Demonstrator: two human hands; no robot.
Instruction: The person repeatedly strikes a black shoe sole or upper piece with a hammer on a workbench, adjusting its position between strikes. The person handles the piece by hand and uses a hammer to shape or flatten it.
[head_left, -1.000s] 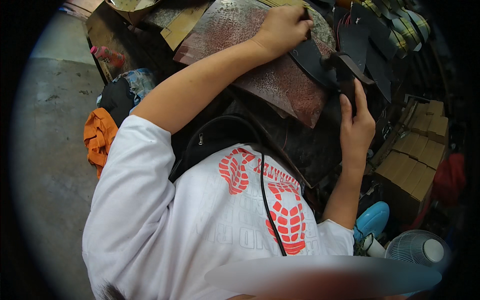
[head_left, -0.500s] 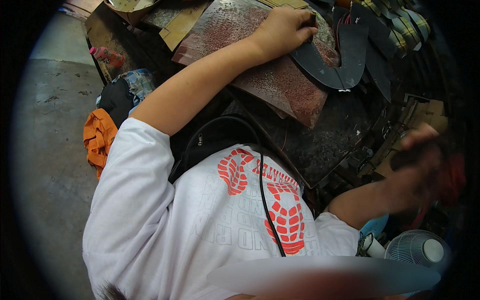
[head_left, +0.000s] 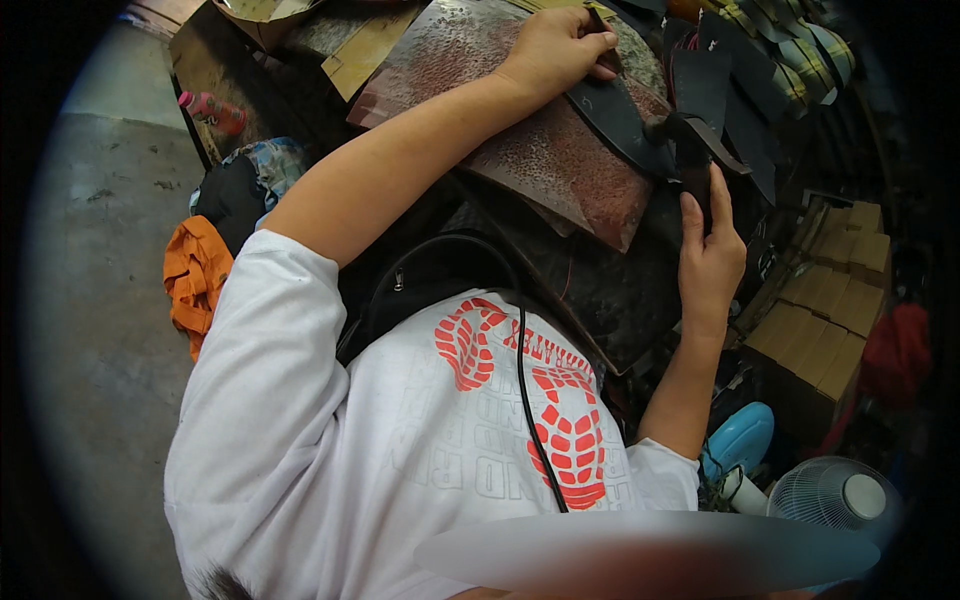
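A black U-shaped piece of leather-like sheet (head_left: 618,120) lies over a worn, reddish-brown slab (head_left: 540,160). My left hand (head_left: 560,48) pinches the far left end of this piece between thumb and fingers. My right hand (head_left: 713,255) is closed round the handle of a dark hammer (head_left: 690,132), its fingers pointing away from me. The hammer head is over the bend of the U and hides part of it; I cannot tell whether they touch.
More dark cut pieces (head_left: 745,120) lie right of the slab, with plaid-patterned pieces (head_left: 800,55) beyond. Small cardboard boxes (head_left: 820,320) stand at the right, above a white fan (head_left: 835,495). On the left are a pink bottle (head_left: 215,112) and an orange cloth (head_left: 195,275).
My right hand has swung in from the far right, bringing the hammer over the black U-shaped piece. My left hand has shifted slightly left, still pinching the piece's end.
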